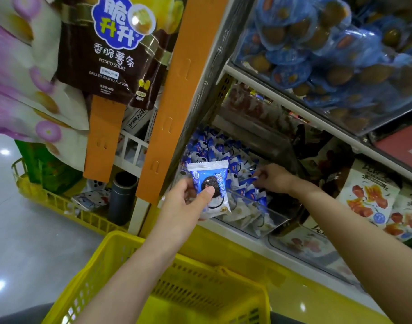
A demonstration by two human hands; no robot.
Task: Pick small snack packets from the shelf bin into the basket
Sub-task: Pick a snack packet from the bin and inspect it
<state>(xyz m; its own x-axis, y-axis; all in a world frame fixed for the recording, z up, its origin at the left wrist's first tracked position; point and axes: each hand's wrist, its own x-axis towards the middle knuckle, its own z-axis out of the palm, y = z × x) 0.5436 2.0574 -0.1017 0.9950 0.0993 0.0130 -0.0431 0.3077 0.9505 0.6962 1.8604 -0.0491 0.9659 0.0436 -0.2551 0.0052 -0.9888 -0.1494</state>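
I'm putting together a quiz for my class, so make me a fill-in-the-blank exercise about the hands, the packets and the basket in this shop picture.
1. The packet showing a cookie is gripped by the ____ hand.
2. The right hand reaches into the clear bin, which is full of blue and white ____.
3. The basket below the arms is ____ in colour.

Missing words: left; packets; yellow.
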